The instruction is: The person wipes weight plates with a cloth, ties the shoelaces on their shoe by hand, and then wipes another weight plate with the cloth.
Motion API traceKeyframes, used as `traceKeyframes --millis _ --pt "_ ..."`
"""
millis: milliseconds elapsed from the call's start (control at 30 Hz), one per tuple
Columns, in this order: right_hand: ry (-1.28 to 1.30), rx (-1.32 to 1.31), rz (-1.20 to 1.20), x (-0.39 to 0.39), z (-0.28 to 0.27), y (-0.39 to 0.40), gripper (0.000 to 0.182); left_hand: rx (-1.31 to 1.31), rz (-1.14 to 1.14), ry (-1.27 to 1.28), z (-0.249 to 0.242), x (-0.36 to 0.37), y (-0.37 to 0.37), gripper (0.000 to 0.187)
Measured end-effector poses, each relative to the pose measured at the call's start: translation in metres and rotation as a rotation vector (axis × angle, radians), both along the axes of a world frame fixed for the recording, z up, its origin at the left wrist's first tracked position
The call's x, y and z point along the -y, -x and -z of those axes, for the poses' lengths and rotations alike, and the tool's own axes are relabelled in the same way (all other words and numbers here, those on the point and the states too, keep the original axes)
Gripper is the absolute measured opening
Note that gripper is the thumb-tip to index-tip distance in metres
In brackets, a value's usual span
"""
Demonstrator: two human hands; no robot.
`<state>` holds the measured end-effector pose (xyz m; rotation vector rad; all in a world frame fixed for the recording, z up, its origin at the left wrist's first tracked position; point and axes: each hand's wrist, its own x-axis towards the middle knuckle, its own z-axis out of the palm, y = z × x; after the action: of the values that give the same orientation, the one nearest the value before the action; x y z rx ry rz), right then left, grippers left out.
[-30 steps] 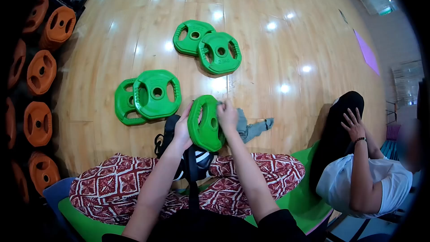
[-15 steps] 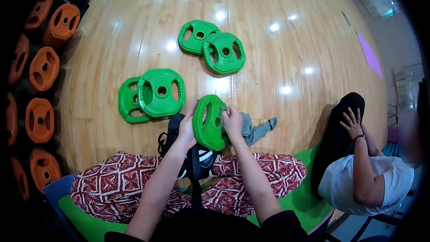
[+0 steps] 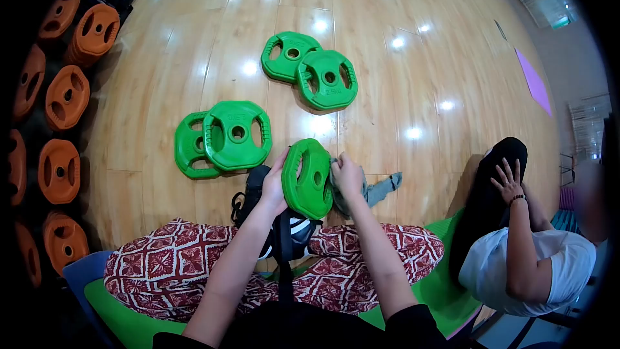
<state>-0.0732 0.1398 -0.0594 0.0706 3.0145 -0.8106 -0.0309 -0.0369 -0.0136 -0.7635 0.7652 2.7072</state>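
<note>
A green weight plate [image 3: 298, 184] is held up tilted in front of my lap. My left hand [image 3: 276, 184] grips its left side, with the fingers partly hidden behind it. On the plate's right edge, my right hand [image 3: 347, 174] is closed on a grey cloth [image 3: 382, 189], whose loose end trails off to the right. Beyond the held plate, two green weight plates [image 3: 236, 158] overlap on the floor at the left. Another overlapping pair of green plates [image 3: 327, 98] lies farther away, near the middle.
Orange weight plates [image 3: 59, 171] stand on a dark rack along the left. A person [image 3: 526, 265] in a white top sits at the right, one hand on a knee. I sit on a green mat [image 3: 119, 313]; a black shoe [image 3: 256, 184] is under my hands. A purple sheet [image 3: 533, 82] lies far right.
My right hand has moved right with the cloth, from the plate's face to its right edge. The held plate has turned a little, showing more of its face.
</note>
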Motion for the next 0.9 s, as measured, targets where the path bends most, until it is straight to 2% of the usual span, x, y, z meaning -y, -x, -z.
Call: traceKeyframes --millis 67,133,200,233,300,367,433,500,567,633,700,767,800,833,900 --pt "-0.042 -0.006 -0.023 -0.003 -0.002 0.006 0.016 -0.007 0.018 -0.03 0.007 0.0 0.0 0.051" --pt "0.234 -0.214 -0.041 0.023 -0.046 0.002 0.015 -0.007 0.006 -0.026 0.001 -0.002 0.002 0.051" --pt "0.297 -0.36 -0.326 0.05 -0.07 -0.008 0.015 -0.026 0.054 0.004 0.003 0.001 -0.002 0.05" --pt "0.205 -0.407 -0.509 0.058 -0.073 -0.01 0.016 -0.03 0.064 0.01 0.002 0.001 -0.001 0.05" --pt "0.21 -0.442 -0.671 0.065 -0.058 -0.004 0.016 -0.001 0.04 -0.009 -0.001 0.001 -0.001 0.048" --pt "0.081 -0.34 -0.418 0.056 -0.041 0.017 0.015 -0.011 0.017 -0.032 0.008 0.001 0.0 0.048" --pt "0.077 -0.242 -0.114 0.043 -0.021 0.043 0.013 -0.028 0.005 -0.036 0.013 -0.001 0.0 0.049" --pt "0.197 -0.229 0.009 0.039 -0.025 0.047 0.014 -0.018 0.012 -0.017 0.005 0.0 0.003 0.05" --pt "0.299 -0.396 -0.099 0.051 -0.041 0.035 0.015 -0.001 0.021 -0.016 -0.003 -0.002 -0.001 0.051" --pt "0.255 -0.383 -0.365 0.06 -0.046 0.023 0.014 -0.066 0.057 -0.003 0.01 0.001 -0.002 0.052" --pt "0.246 -0.368 -0.372 0.058 -0.035 0.027 0.012 -0.052 0.038 0.001 0.012 0.0 -0.002 0.053" --pt "0.003 -0.168 -0.086 0.039 -0.002 0.047 0.014 -0.043 0.032 0.005 0.005 -0.004 0.0 0.052" --pt "0.005 -0.007 -0.031 0.031 -0.007 0.054 0.016 -0.032 0.019 0.009 0.003 -0.003 0.001 0.052" --pt "0.069 0.027 0.009 0.025 -0.011 0.055 0.015 -0.035 0.025 0.018 0.002 -0.001 -0.001 0.052" --pt "0.129 -0.106 0.035 0.034 -0.025 0.049 0.012 -0.024 0.048 -0.044 0.003 -0.001 -0.001 0.053"
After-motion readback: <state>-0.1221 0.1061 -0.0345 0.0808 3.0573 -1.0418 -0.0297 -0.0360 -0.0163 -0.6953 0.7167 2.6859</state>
